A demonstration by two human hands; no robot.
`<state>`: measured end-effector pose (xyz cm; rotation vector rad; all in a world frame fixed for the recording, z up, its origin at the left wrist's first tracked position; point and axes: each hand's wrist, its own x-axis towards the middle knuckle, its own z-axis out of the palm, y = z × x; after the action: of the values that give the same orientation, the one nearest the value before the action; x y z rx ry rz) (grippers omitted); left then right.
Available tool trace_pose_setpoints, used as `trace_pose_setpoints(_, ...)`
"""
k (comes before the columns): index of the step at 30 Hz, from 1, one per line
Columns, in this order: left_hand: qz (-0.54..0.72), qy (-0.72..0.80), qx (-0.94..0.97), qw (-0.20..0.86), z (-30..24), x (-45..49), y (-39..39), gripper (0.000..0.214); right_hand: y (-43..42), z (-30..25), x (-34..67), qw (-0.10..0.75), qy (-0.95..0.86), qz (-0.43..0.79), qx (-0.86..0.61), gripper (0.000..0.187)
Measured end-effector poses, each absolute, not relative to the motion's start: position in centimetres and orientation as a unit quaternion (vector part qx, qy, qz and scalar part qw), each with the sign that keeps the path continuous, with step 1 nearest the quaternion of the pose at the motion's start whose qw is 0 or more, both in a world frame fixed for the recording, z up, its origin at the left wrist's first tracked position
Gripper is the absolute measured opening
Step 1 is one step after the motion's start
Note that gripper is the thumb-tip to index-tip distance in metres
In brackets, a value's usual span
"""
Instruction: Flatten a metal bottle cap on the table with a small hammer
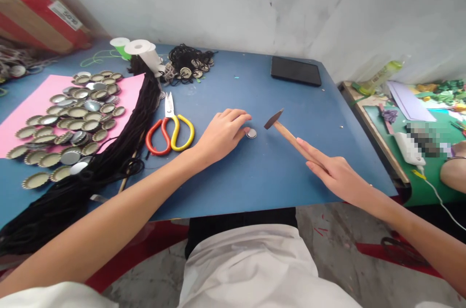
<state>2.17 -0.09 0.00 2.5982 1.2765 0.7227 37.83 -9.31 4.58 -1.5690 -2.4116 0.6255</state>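
Note:
A small metal bottle cap (pixel 251 133) lies on the blue table (pixel 255 177) near its middle. My left hand (pixel 222 134) rests on the table with its fingertips touching the cap's left side. My right hand (pixel 333 172) grips the wooden handle of a small hammer (pixel 282 126), whose dark metal head hovers just right of the cap, a little above the table.
Red and yellow scissors (pixel 170 130) lie left of my left hand. Several flattened caps (pixel 69 123) cover a pink sheet (pixel 32 104) beside black cords (pixel 91 167). A dark tablet (pixel 295 71) lies at the back. Another person's arm (pixel 453 172) is at the right.

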Motion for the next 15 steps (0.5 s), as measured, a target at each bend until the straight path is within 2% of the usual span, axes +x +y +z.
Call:
trace_pose_setpoints(5, 0.164, 0.312, 0.936, 0.012, 0.3, 0.5, -0.9, 0.039, -9.3, 5.1, 37.1, 0.103, -0.828, 0.207, -0.511, 0.063)
trace_pose_setpoints(10, 0.144, 0.311, 0.939, 0.007, 0.2, -0.1, -1.4, 0.043, -9.7, 5.5, 36.4, 0.165, -0.829, 0.167, -0.508, 0.065)
trace_pose_setpoints(15, 0.144, 0.316, 0.938, 0.014, 0.3, -0.3, -1.3, 0.047, -9.5, 5.5, 35.8, 0.079, -0.842, 0.237, -0.478, 0.065)
